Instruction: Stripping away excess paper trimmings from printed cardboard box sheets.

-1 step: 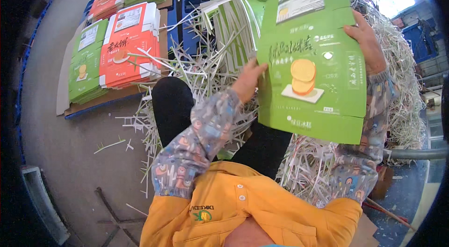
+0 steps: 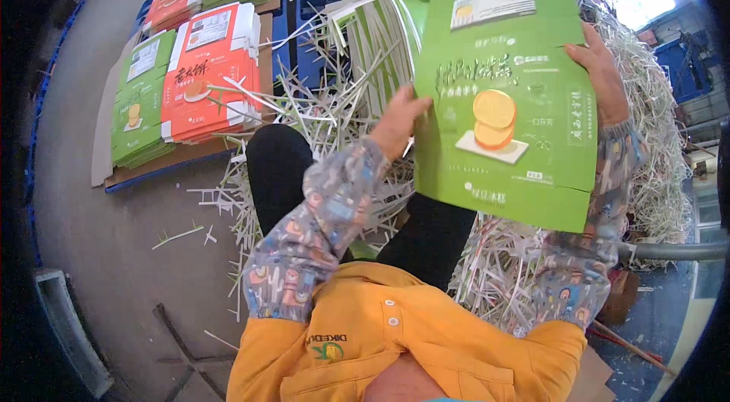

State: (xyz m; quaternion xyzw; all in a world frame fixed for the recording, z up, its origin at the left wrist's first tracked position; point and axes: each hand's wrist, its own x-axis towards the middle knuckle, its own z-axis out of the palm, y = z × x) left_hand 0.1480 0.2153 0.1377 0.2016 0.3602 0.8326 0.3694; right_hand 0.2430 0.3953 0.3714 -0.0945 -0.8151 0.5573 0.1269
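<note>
A green flat box blank (image 2: pixel 456 128), printed with a stack of yellow cakes, is held up over my knees. My right hand (image 2: pixel 602 76) grips its right edge, thumb across the front and the other fingers partly out of sight. At the opposite edge, my left hand (image 2: pixel 401 122) is closed on the blank's border, its fingertips partly hidden. Behind the blank leans a stack of green box blanks (image 2: pixel 372 48) with white cut edges, amid paper strips.
To the left, piles of red box blanks (image 2: pixel 213 75) and green box blanks (image 2: pixel 141 101) lie on cardboard over a blue pallet (image 2: pixel 171 170). Shredded paper strips (image 2: pixel 323 120) cover the area around my legs, and a large heap of paper trimmings (image 2: pixel 646 136) rises at the right.
The green box blank has shifted slightly left and turned a little. My left hand has moved slightly left with its edge; my right hand keeps its hold.
</note>
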